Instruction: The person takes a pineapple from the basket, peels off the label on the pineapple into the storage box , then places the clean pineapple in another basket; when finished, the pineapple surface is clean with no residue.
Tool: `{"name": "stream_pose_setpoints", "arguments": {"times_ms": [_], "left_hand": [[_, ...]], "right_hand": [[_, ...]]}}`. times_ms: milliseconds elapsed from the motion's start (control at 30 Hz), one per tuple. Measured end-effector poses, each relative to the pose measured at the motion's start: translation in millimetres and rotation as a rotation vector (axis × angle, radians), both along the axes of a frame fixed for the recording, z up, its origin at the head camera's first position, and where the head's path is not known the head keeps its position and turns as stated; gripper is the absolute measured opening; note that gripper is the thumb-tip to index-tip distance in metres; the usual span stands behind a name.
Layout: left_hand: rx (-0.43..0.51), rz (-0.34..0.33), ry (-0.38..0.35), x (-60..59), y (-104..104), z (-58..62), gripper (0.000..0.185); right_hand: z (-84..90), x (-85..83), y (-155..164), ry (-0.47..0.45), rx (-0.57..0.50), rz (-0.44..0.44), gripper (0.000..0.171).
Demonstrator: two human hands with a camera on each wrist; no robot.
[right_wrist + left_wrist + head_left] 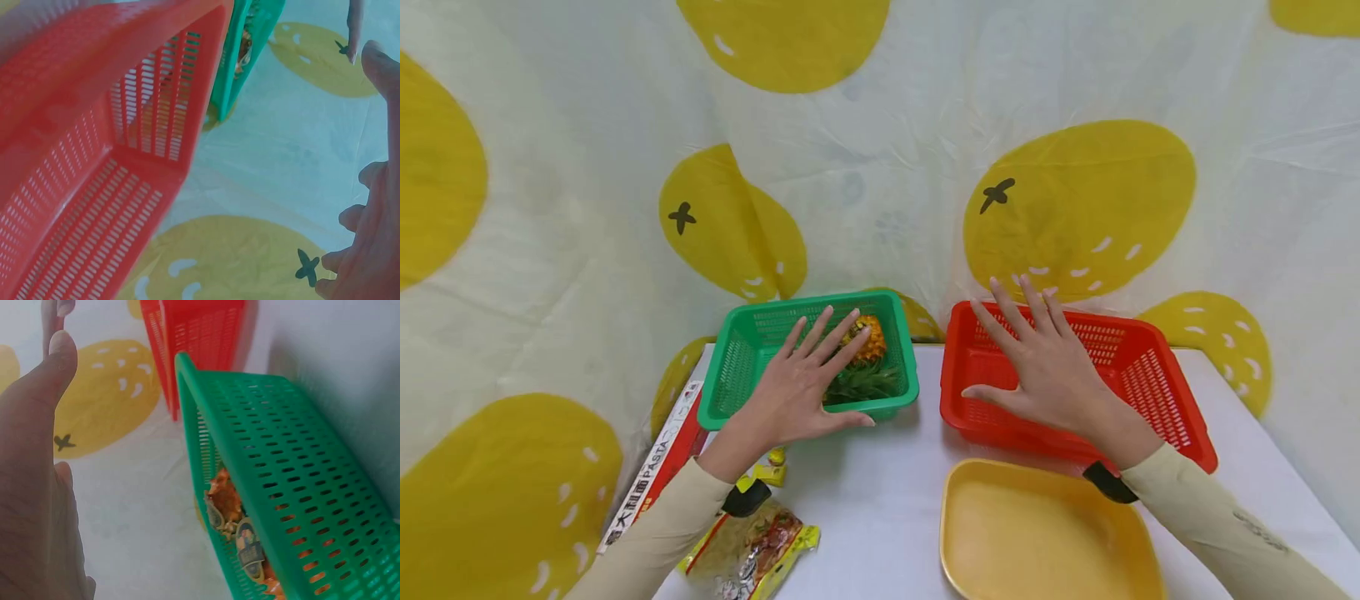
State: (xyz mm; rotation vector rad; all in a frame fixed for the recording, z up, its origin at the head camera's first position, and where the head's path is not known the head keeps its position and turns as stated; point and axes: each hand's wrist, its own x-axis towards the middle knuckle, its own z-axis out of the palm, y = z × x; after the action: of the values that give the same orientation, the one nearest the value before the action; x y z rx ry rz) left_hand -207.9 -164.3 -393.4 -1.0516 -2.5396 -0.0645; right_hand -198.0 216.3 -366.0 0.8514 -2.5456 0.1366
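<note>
My left hand (790,392) hovers over the green basket (733,373) with its fingers straight and spread, holding nothing. In that basket lies a pineapple (871,343), its leaves toward me, partly hidden by the fingers. The left wrist view shows orange-brown contents with an oval label (250,550) inside the green basket. Over the red basket (1159,396) my right hand (1052,375) is spread the same way, also holding nothing. No content shows in the visible part of the red basket. Both hands appear apart from the baskets in the wrist views.
A yellow-orange tray (1045,533) stands in front of the red basket. By the left forearm lie a clear-and-yellow food packet (745,554), small yellow packets (770,473) and a red-and-white pasta box (662,458). A patterned curtain (880,192) hangs behind the white table (872,508).
</note>
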Motion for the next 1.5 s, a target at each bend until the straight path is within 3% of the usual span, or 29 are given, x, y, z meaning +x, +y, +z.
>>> {"name": "stream_pose_setpoints", "arguments": {"times_ms": [633, 867, 1100, 1500], "left_hand": [[0.034, 0.035, -0.053, 1.6, -18.3, -2.8, 0.115], [0.035, 0.019, -0.039, 1.3, -18.6, -3.5, 0.112], [0.028, 0.048, -0.046, 3.5, -21.9, -4.9, 0.112], [0.037, 0.097, -0.040, 11.0, -42.0, -18.7, 0.111]], "right_hand": [[-4.2, -2.3, -11.3, 0.018, -0.038, 0.039, 0.110], [-5.2, -2.9, -10.8, 0.005, -0.020, 0.016, 0.112], [-6.1, -3.9, -16.1, -0.006, -0.020, 0.033, 0.111], [-13.6, -4.4, -34.3, -0.030, -0.004, 0.073, 0.107]]}}
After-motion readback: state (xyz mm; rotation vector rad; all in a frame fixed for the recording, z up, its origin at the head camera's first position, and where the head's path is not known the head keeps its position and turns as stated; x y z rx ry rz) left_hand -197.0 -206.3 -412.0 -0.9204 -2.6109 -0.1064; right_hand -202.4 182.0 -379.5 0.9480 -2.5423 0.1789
